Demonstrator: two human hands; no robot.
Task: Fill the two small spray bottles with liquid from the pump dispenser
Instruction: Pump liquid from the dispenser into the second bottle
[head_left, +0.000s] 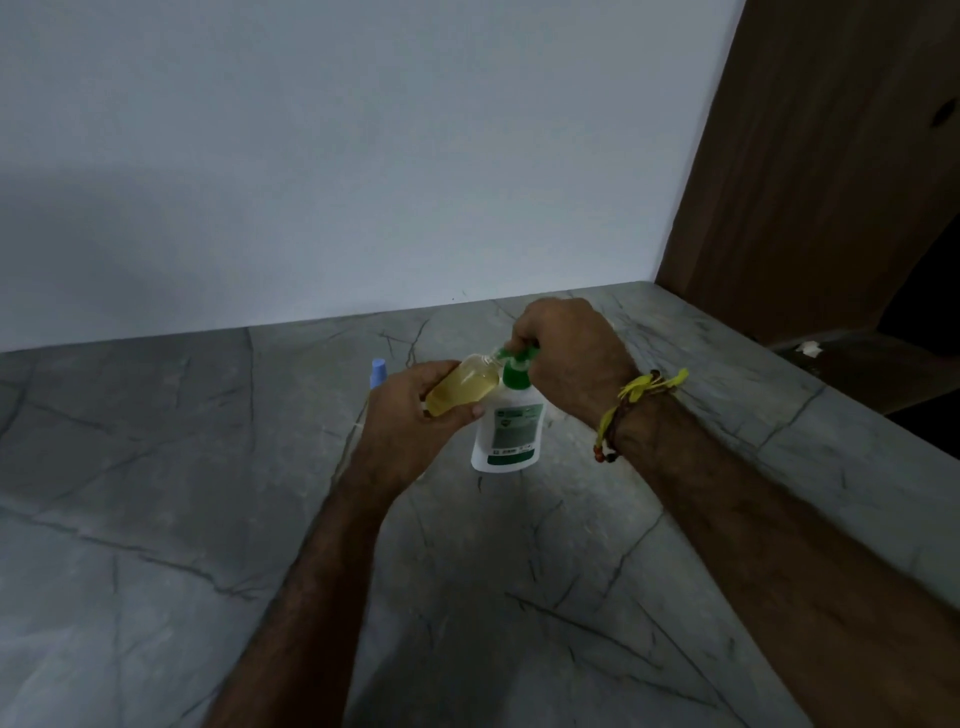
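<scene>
Left hand (410, 410): forearm extended forward, fingers curled closed in a grasp, thumb on top. Right hand (566, 353): forearm angled inward, fingers bent downward, pressing; wrist wears threaded bands.

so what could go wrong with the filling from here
The small bottle, tilted in the left hand, looks nearly full of yellow liquid; another press by the right hand on the green pump may overflow it. The narrow mouth could slip off the spout, spilling onto the stone counter.

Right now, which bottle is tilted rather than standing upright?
The small clear bottle of yellow liquid in the left hand, its mouth at the green pump nozzle. The white pump bottle stands upright.
</scene>
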